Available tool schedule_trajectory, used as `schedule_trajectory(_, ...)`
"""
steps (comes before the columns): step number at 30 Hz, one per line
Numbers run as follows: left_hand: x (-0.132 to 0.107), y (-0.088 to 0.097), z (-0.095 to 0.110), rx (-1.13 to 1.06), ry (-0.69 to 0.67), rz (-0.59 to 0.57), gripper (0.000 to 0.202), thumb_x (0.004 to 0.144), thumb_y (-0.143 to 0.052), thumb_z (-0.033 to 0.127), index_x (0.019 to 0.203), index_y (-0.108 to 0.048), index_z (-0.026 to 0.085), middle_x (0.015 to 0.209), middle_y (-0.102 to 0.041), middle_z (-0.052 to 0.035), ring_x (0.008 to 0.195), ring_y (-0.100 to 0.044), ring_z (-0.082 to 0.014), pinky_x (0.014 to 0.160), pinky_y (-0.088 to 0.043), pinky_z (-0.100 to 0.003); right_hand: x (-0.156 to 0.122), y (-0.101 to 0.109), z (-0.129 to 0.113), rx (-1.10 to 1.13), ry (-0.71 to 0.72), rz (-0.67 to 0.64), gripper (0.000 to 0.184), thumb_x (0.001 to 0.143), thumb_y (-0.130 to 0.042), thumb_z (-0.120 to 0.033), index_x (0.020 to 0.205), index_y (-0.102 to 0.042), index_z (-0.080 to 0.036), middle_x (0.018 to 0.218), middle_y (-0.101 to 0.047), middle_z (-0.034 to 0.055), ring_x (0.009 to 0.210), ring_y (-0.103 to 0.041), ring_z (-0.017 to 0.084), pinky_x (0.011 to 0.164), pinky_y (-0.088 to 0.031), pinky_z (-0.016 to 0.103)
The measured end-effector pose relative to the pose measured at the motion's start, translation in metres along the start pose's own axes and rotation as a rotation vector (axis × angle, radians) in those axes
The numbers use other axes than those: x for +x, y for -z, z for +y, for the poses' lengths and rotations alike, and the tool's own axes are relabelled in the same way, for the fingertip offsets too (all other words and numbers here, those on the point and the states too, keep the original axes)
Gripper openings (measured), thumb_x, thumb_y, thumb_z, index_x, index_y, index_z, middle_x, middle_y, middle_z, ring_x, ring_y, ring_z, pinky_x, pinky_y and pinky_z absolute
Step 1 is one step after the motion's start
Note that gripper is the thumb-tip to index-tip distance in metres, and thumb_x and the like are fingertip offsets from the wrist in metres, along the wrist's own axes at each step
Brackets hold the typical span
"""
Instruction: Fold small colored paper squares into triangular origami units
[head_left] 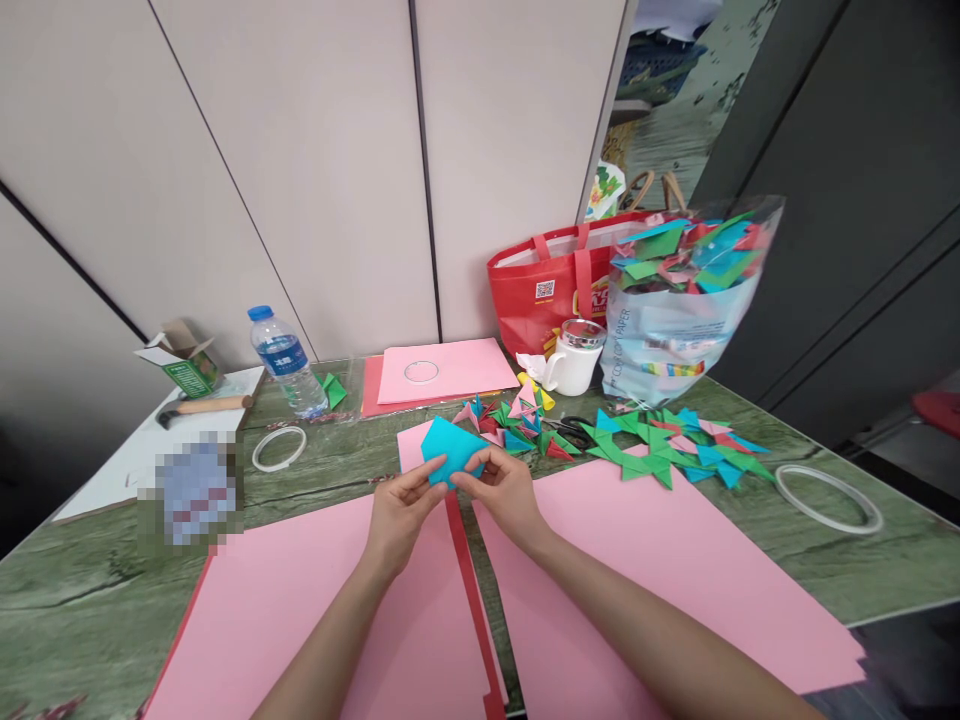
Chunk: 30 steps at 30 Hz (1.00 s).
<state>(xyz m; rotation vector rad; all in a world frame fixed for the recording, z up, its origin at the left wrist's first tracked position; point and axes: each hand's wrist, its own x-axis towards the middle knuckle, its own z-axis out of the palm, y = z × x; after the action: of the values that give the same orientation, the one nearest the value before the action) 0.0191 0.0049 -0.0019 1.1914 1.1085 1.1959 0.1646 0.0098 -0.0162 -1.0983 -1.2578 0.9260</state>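
Observation:
A folded piece of blue paper (pixel 450 448) is held up between my two hands, above the gap between two large stacks of pink paper. My left hand (pixel 407 510) pinches its lower left side between thumb and fingers. From the right, my right hand (pixel 504 492) grips its lower right edge the same way. Just behind the blue paper lies a small pink sheet (pixel 411 448), partly covered. Under my left forearm is the left pink sheet stack (pixel 300 590) with red edges showing; my right forearm passes over the right pink sheet stack (pixel 675 570).
Folded paper pieces (pixel 525 415), black-handled scissors (pixel 574 432) and green star-shaped rings (pixel 637 455) lie beyond my hands. Farther back stand a white mug (pixel 577 358), a red bag (pixel 544 300), a filled plastic bag (pixel 675 330) and a water bottle (pixel 289 365). A hammer (pixel 202 405) lies left.

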Motion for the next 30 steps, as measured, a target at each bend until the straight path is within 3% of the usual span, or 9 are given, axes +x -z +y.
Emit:
schedule_trajectory(5,-0.0008,-0.0002,-0.0005,0.033,-0.021,0.001,0.043,0.061,-0.072,0.025,0.103,-0.065,0.019,0.072,-0.068,-0.001,0.072,-0.059,-0.0171,0.07,-0.048,-0.029,-0.0004,-0.0003,-0.0018,-0.04,0.028,0.002,0.022,0.063,-0.068,-0.036,0.063,-0.056,-0.018,0.062,-0.054,-0.001,0.052,-0.046,0.011,0.049,-0.039,0.023)
schedule_trajectory(10,-0.0012,-0.0019,0.0019,0.049,-0.014,-0.002,0.03,0.06,-0.072,0.026,0.089,-0.071,0.019,0.084,-0.071,-0.0042,0.081,-0.061,-0.0208,0.074,-0.049,-0.03,-0.0005,-0.0005,-0.0045,-0.088,0.073,-0.007,0.014,0.066,-0.066,-0.033,0.065,-0.063,-0.019,0.065,-0.056,-0.0004,0.051,-0.044,0.011,0.048,-0.038,0.023)
schedule_trajectory(15,-0.0014,-0.0031,0.0016,0.028,0.002,0.035,0.032,0.058,-0.073,0.027,0.089,-0.071,0.018,0.082,-0.071,-0.0049,0.078,-0.062,-0.0216,0.073,-0.05,-0.032,-0.0003,-0.0008,-0.0036,-0.029,0.005,-0.043,0.014,0.067,-0.065,-0.033,0.068,-0.064,-0.02,0.071,-0.057,0.0015,0.051,-0.048,0.011,0.049,-0.043,0.025)
schedule_trajectory(21,-0.0016,-0.0022,-0.0039,-0.003,-0.019,0.028,0.03,0.06,-0.072,0.025,0.089,-0.071,0.018,0.079,-0.071,-0.0041,0.074,-0.063,-0.0196,0.072,-0.049,-0.03,-0.0023,-0.0011,-0.0028,-0.006,0.033,-0.089,0.014,0.062,-0.068,-0.025,0.073,-0.063,-0.019,0.08,-0.056,0.004,0.072,-0.056,0.017,0.059,-0.051,0.027)
schedule_trajectory(26,-0.0018,-0.0015,-0.0068,0.007,-0.028,0.011,0.03,0.061,-0.071,0.024,0.091,-0.07,0.019,0.08,-0.071,-0.0035,0.074,-0.063,-0.0192,0.072,-0.049,-0.03,-0.0029,-0.0031,-0.0023,0.011,0.012,-0.083,0.013,0.061,-0.064,-0.021,0.074,-0.06,-0.018,0.08,-0.055,0.0043,0.064,-0.056,0.015,0.055,-0.052,0.027)
schedule_trajectory(30,-0.0006,0.0002,-0.0044,0.011,-0.008,0.027,0.032,0.06,-0.072,0.024,0.092,-0.07,0.018,0.076,-0.071,-0.003,0.072,-0.063,-0.0197,0.068,-0.05,-0.031,-0.0004,-0.0015,-0.0052,0.158,-0.045,-0.12,0.014,0.063,-0.062,-0.023,0.076,-0.058,-0.018,0.078,-0.056,0.0029,0.061,-0.061,0.016,0.059,-0.054,0.031)
